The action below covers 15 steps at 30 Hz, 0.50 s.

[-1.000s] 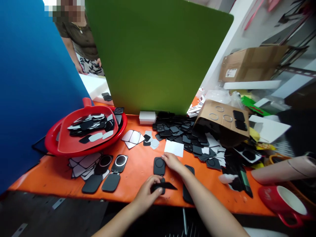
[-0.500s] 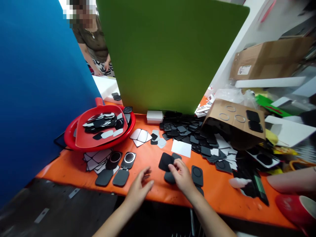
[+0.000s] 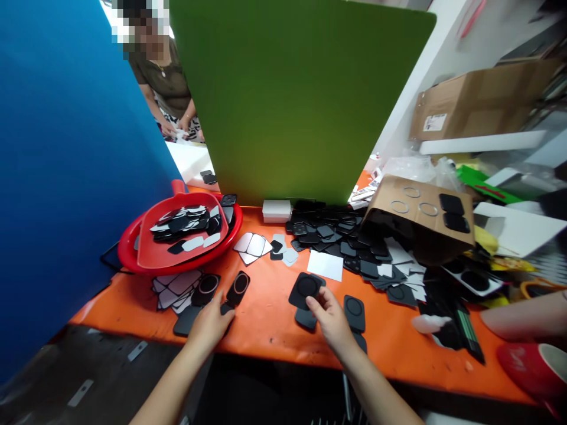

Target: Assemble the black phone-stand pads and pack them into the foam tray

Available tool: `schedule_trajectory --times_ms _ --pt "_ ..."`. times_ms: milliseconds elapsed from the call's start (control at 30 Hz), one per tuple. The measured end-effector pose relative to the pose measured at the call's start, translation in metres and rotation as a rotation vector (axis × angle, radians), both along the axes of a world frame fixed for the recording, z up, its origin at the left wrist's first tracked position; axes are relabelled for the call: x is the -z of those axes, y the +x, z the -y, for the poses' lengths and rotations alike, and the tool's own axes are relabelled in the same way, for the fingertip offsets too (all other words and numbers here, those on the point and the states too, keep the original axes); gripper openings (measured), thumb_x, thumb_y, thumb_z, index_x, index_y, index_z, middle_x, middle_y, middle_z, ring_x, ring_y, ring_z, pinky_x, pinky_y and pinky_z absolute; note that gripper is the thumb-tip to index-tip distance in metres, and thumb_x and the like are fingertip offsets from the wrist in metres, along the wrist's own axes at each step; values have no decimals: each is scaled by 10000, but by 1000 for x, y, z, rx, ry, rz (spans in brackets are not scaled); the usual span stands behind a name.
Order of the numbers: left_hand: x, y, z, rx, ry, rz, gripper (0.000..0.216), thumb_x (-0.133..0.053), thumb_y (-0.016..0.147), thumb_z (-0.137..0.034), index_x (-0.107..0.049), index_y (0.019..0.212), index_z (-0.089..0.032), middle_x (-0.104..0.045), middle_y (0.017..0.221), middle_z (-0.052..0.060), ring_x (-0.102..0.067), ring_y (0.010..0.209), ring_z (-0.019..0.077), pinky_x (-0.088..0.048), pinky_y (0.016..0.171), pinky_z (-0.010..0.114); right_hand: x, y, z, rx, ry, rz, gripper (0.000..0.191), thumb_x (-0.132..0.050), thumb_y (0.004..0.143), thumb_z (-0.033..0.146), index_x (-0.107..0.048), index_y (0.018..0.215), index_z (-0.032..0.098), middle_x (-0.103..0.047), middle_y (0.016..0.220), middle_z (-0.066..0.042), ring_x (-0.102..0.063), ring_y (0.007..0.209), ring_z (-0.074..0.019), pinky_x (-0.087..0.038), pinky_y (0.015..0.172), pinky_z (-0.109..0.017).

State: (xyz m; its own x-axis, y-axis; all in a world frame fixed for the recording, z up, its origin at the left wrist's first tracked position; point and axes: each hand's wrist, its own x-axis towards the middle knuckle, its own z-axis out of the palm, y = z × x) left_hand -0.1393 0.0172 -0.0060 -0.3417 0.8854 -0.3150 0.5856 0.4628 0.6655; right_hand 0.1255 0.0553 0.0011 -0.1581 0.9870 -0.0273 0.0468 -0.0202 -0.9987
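My right hand pinches a black rounded-square pad by its lower right edge, and a ring outline shows on its face. Beneath it, another dark pad lies on the orange table cover. My left hand is closed over the lower half of a hinged black pad, whose upper half bears a ring and sits tilted. Its fingertips are partly hidden. Next to that hand lies another hinged pad with a ring. Right of my right hand rests a ringed dark pad.
A red basin holds a red tray of black and white pieces. Black pads are heaped along the green panel. An open cardboard box stands right, near a red mug. Another person stands behind.
My left hand has moved left onto the hinged pad, which now sits turned and shifted right. The pad in my right hand now shows a ringed face instead of a plain one.
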Motion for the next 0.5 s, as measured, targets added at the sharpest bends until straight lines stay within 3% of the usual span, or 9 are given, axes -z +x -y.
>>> schedule_trajectory --times_ms 100,233,367,500 --pt "-7 22 1 76 -17 367 378 -533 715 -340 -561 1038 -145 -626 990 83 -572 932 251 -434 789 331 1 -6 3 -67 -131 -111 253 -551 750 432 -453 761 199 -433 637 32 -412 540 -100 -365 488 -213" --pt "-19 67 11 46 18 955 380 -577 693 -232 -513 1059 -150 -599 1002 66 -565 875 191 -447 719 270 -2 -13 10 -119 -160 -137 256 -550 758 425 -444 763 192 -436 647 38 -425 559 -89 -389 524 -213" --pt "-25 100 17 97 5 1033 439 -610 638 -139 -487 1058 -162 -585 862 18 -536 745 135 -419 614 211 -8 -12 13 -106 -88 -44 219 -530 778 398 -506 824 185 -513 724 9 -493 678 -123 -419 617 -240" --pt "-27 112 19 127 -27 1038 501 -607 640 -149 -424 1106 -168 -567 818 9 -505 672 122 -405 565 217 -10 -7 14 -111 -59 40 173 -520 786 352 -535 845 189 -532 723 11 -508 690 -132 -414 629 -242"
